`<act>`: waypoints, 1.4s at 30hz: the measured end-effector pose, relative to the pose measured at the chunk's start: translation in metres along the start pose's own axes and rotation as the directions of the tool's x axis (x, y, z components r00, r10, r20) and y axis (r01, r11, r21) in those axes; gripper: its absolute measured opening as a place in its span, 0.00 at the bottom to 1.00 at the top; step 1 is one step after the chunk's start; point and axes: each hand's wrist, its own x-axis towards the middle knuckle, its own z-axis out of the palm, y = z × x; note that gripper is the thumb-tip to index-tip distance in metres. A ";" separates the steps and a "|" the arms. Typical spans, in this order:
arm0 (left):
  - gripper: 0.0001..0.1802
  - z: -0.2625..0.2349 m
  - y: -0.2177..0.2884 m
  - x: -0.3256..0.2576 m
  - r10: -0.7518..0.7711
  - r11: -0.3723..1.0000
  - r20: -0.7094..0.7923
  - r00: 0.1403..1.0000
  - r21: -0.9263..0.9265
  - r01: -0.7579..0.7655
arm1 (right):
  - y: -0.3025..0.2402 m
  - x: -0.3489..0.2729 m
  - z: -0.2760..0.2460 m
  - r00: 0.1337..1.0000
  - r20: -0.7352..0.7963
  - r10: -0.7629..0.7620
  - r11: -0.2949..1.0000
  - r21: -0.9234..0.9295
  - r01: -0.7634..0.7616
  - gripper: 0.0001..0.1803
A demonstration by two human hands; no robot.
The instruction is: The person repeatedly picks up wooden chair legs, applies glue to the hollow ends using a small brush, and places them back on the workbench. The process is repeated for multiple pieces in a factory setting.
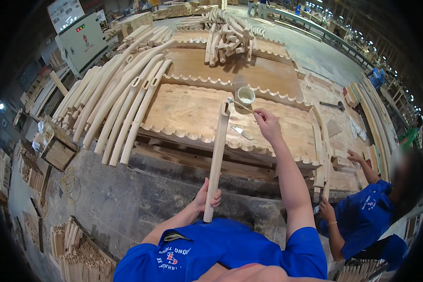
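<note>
Left hand grips the wooden leg; right hand pinches the brush at its notch—glue may drip.

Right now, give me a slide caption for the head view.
Left hand steadies a curved wooden chair leg while the right hand dabs its notched end with a brush.

My left hand grips a pale, cream-coloured curved wooden leg, unstained with faint grain. My right hand pinches a thin brush with a light wooden handle. Just beyond sits a small white round cup. The honey-brown wooden panels with scalloped, wavy edges run darker than the pale stack of curved legs to the left. My short sleeves are bright blue, as is the shirt of the person on the right.
</note>
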 end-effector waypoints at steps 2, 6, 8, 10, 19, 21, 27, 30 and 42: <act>0.32 0.002 0.001 0.002 0.006 1.000 0.004 1.000 -0.004 -0.006 | -0.005 0.005 0.003 1.000 0.007 0.015 0.997 -0.076 -0.014 0.11; 0.32 0.003 0.000 0.001 0.002 1.000 0.018 1.000 -0.005 -0.002 | -0.006 0.009 0.005 1.000 -0.008 0.016 0.986 -0.168 -0.017 0.10; 0.32 0.004 0.001 0.002 -0.003 1.000 0.026 1.000 -0.008 0.004 | 0.000 0.006 0.005 0.997 -0.047 -0.054 0.981 -0.189 0.044 0.09; 0.32 0.002 0.001 0.001 0.005 1.000 0.025 1.000 -0.009 -0.005 | -0.001 0.003 0.006 0.986 -0.033 -0.161 0.962 -0.230 0.149 0.08; 0.30 0.001 0.004 0.001 -0.014 1.000 0.046 0.999 -0.003 0.014 | -0.005 0.009 0.009 0.933 -0.150 -0.326 0.890 -0.382 0.249 0.04; 0.31 0.000 0.003 0.001 -0.006 1.000 0.067 0.998 -0.016 0.008 | -0.006 0.008 0.014 0.920 -0.161 -0.357 0.866 -0.427 0.261 0.03; 0.31 -0.002 0.002 0.000 0.006 0.999 0.087 0.996 -0.044 -0.002 | -0.011 0.003 0.000 0.904 -0.059 -0.424 0.819 -0.452 0.355 0.02; 0.31 0.000 0.002 0.002 -0.001 0.999 0.083 0.997 -0.047 0.005 | -0.011 0.007 -0.002 0.907 -0.112 -0.405 0.838 -0.442 0.319 0.02; 0.31 0.003 0.000 0.006 0.010 0.997 0.110 0.994 -0.077 -0.002 | -0.010 0.018 0.006 0.907 -0.124 -0.403 0.843 -0.435 0.315 0.02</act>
